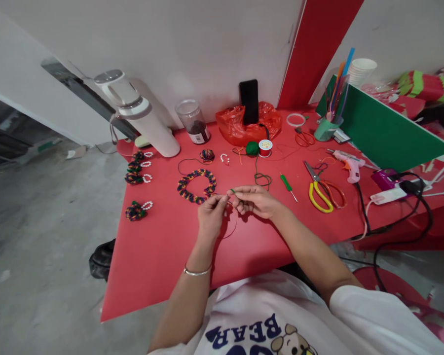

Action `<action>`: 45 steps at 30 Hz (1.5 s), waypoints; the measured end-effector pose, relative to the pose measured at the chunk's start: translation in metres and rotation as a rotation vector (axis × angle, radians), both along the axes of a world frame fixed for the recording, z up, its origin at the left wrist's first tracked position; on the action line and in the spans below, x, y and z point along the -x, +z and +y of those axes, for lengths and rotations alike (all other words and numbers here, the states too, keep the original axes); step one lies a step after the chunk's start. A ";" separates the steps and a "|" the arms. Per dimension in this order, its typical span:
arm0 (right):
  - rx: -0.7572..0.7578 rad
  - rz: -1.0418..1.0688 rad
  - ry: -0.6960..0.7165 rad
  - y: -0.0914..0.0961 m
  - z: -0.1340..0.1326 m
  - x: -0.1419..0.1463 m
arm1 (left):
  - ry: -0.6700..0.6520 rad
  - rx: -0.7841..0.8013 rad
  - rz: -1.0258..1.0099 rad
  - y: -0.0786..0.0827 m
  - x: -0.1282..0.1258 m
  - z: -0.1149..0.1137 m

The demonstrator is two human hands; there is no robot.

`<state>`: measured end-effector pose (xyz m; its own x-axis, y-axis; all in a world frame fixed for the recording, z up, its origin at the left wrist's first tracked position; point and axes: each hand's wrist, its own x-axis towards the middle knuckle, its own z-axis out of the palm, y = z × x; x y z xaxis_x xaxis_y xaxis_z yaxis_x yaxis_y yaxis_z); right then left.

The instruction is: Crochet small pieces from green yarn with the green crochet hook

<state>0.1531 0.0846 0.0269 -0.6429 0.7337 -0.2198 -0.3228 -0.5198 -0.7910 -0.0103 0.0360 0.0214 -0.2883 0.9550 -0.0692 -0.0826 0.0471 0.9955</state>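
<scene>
Near the middle of the red table, my left hand is closed in a pinch on a thin strand of yarn. My right hand meets it fingertip to fingertip, also pinching the yarn, with a small bit of green at its fingers. A fine red thread loops down below both hands. Just beyond my left hand lies a multicoloured crocheted yarn ring, its right side close to my fingers. Fingers hide the exact hold.
Several multicoloured yarn pieces with white bead loops line the left edge. Behind are a yarn ball, green yarn and a red thread spool. Rightward lie a crochet hook, scissors and a pink glue gun.
</scene>
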 end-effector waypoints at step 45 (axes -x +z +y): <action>-1.272 -1.018 -0.060 -0.008 -0.006 0.004 | 0.023 -0.107 0.586 -0.013 0.003 -0.002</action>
